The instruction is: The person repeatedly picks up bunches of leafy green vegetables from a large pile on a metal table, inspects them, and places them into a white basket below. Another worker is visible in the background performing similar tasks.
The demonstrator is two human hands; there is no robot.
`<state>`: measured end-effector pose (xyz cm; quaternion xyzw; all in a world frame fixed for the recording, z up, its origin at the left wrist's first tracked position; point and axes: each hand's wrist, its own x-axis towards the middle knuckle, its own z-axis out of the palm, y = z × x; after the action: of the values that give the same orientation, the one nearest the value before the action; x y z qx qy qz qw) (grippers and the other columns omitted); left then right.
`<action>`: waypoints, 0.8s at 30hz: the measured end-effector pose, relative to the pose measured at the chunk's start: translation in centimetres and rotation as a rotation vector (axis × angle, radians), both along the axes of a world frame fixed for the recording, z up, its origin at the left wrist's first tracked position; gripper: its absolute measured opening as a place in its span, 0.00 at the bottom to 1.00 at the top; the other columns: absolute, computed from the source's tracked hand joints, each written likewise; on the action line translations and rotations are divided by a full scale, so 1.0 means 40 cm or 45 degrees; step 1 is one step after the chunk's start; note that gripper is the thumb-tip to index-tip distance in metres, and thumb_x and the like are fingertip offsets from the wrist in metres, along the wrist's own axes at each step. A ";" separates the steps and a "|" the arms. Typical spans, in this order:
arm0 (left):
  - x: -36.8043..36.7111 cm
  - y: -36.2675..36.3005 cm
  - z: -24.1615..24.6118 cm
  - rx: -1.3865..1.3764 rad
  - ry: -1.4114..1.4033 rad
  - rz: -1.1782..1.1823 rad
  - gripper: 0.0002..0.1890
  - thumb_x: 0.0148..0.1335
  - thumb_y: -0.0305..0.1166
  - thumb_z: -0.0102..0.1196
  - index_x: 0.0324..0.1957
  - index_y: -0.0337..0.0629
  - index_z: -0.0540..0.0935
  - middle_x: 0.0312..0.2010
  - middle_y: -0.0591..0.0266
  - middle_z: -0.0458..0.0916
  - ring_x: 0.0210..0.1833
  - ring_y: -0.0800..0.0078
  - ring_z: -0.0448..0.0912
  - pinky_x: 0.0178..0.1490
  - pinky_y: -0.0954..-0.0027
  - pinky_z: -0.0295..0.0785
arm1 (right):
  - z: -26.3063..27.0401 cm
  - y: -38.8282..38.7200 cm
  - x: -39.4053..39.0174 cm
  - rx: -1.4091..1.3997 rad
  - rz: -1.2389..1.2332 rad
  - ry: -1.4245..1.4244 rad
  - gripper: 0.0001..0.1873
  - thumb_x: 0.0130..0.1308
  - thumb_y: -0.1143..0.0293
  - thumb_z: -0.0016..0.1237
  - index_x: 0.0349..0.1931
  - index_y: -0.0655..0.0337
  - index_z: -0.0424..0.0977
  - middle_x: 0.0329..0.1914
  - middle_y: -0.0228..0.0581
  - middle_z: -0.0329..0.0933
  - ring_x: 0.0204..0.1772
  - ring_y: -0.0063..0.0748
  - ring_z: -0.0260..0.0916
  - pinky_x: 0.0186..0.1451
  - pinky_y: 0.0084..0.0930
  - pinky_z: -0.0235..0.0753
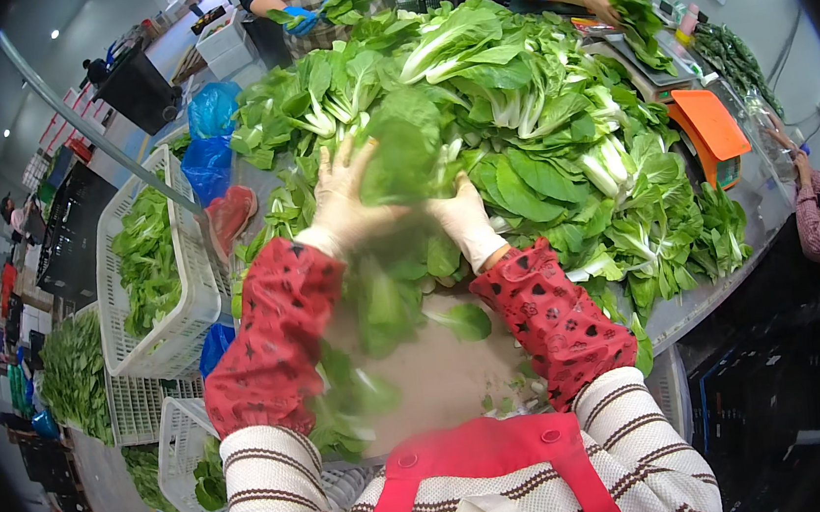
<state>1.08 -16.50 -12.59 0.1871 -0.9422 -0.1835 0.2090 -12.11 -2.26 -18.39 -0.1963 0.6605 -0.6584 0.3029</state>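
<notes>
A large heap of leafy greens with white stems [527, 89] covers the table before me. My left hand [349, 202], in a pale glove, is at the near side of the heap with its fingers spread, touching or beside a motion-blurred bunch of greens [400, 149]. Opposite it, my right hand [462, 218], gloved too, has its thumb raised near the same bunch; whether it grips leaves is hard to tell. Below my hands, more blurred leaves [385, 303] hang or fall above the bare near part of the table [429, 380]. A loose leaf [467, 321] lies there.
White plastic crates [198, 321] with greens stand at the left, beside a metal pole [87, 131] and blue bags [208, 160]. An orange-topped scale [712, 123] is at the right. Two co-workers' hands [300, 19] [602, 8] hold greens across the table; another person [817, 217] is far right.
</notes>
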 end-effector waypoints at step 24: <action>0.249 0.590 -0.171 0.673 0.047 0.232 0.46 0.54 0.47 0.64 0.68 0.34 0.57 0.68 0.39 0.54 0.71 0.44 0.53 0.71 0.51 0.50 | 0.056 0.545 0.112 0.659 0.355 0.817 0.30 0.52 0.62 0.59 0.54 0.66 0.70 0.50 0.50 0.76 0.49 0.47 0.76 0.54 0.34 0.74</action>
<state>11.02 7.10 -19.43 0.3159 -0.8370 -0.4065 0.1856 -7.64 19.52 -16.14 -0.3960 0.8316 -0.3295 0.2075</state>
